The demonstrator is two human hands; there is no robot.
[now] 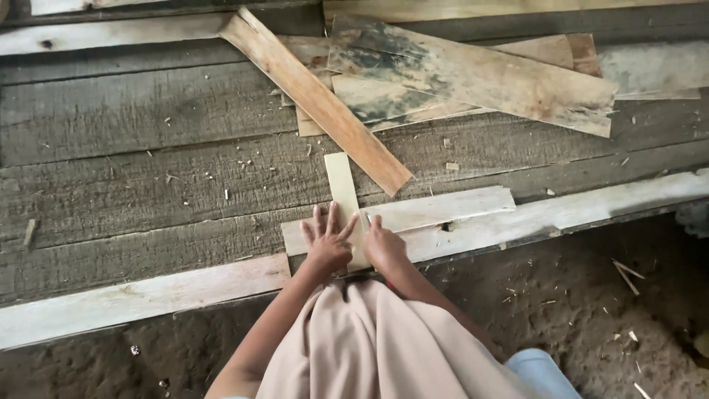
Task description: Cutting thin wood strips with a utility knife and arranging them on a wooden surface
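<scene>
The left hand (327,242) lay flat with fingers spread, pressing a narrow pale wooden strip (343,193) that stood crosswise over a short light plank (413,216) on the weathered grey board platform (133,170). The right hand (382,244) rested just beside it on the strip's edge, fingers curled around a small thin tool (367,220), too small to identify.

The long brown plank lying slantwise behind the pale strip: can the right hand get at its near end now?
Probably yes: the plank's near end lies just beyond the right hand, with nothing between them.

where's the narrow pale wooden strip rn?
Head view, centre: the narrow pale wooden strip lies upright across a pale plank, between the left hand and right hand.
</scene>
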